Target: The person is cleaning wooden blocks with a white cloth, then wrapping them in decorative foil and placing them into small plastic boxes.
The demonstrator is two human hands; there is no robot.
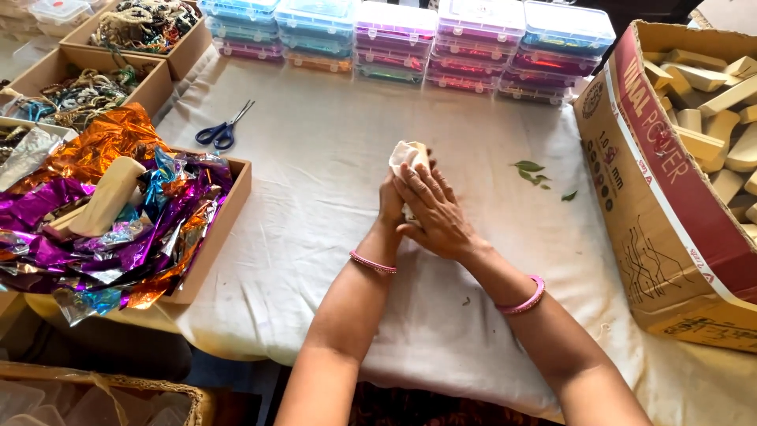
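Midway across the cloth-covered bench (315, 205), right of the scissors (225, 130), left hand (389, 203) and right hand (432, 211) close around a cream block (409, 155), seemingly rubbing it smooth, needing steady grip next.

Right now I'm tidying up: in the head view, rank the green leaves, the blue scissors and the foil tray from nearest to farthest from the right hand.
From the right hand:
1. Green leaves, just to its right.
2. Blue scissors, up and left.
3. Foil tray, far left.
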